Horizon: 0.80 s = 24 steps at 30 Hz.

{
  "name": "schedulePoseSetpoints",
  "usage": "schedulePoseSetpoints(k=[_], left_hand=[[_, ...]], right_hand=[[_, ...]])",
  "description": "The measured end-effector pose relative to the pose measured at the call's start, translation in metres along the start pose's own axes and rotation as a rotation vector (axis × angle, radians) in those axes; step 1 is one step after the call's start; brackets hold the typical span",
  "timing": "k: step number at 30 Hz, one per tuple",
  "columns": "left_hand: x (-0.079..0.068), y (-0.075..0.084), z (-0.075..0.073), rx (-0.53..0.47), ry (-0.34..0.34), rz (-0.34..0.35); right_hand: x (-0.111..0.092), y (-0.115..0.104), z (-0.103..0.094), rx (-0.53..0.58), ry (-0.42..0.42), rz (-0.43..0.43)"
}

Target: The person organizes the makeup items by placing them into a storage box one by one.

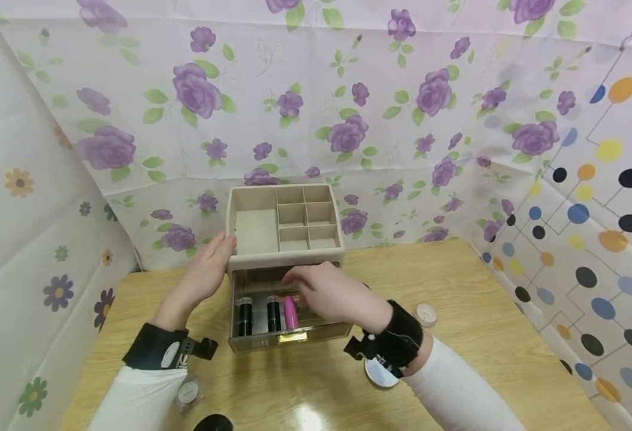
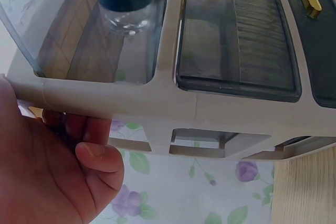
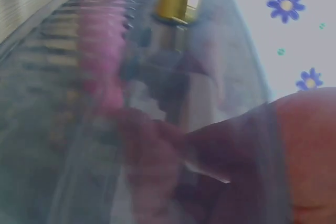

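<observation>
A cream cosmetics organizer (image 1: 284,258) stands on the table with its clear drawer (image 1: 256,342) pulled out. My left hand (image 1: 208,269) rests against the organizer's left side; the left wrist view shows some fingers hidden behind its frame. My right hand (image 1: 337,293) reaches into the drawer, fingers bent downward and loosely apart, with nothing visible between them. Beside its fingertips a pink tube (image 1: 290,312) leans in the drawer. Two black tubes with clear ends, a middle one (image 1: 274,313) and a left one (image 1: 245,317), lie further left. The right wrist view is blurred through the drawer wall.
A round mirror-like disc (image 1: 381,374) lies below my right wrist, with a small round container (image 1: 426,315) to its right. Near my left forearm are a small clear-cased jar (image 1: 189,393) and a black round object (image 1: 214,422). Patterned cloth (image 1: 316,120) hangs behind the table.
</observation>
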<state>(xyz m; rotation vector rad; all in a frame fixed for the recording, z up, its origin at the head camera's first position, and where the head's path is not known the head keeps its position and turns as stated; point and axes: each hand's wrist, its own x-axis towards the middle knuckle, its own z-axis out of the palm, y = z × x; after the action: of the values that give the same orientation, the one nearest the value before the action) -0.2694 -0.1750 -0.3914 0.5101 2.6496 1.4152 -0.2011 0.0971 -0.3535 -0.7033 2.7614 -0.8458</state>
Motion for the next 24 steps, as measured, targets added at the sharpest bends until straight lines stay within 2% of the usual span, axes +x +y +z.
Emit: schedulePoseSetpoints(k=[6, 11, 17, 24], left_hand=[[-0.002, 0.001, 0.000, -0.052, 0.008, 0.021], [-0.002, 0.003, -0.002, -0.028, 0.014, 0.022], [0.001, 0.003, 0.000, -0.028, 0.023, 0.041], [0.002, 0.004, 0.000, -0.040, 0.010, 0.038]], right_hand=[[-0.024, 0.023, -0.019, 0.368, 0.158, -0.068], [-0.044, 0.046, -0.034, 0.523, 0.245, -0.038], [-0.065, 0.073, -0.045, 0.568, 0.280, 0.027], [-0.083, 0.097, -0.047, 0.520, 0.293, 0.102]])
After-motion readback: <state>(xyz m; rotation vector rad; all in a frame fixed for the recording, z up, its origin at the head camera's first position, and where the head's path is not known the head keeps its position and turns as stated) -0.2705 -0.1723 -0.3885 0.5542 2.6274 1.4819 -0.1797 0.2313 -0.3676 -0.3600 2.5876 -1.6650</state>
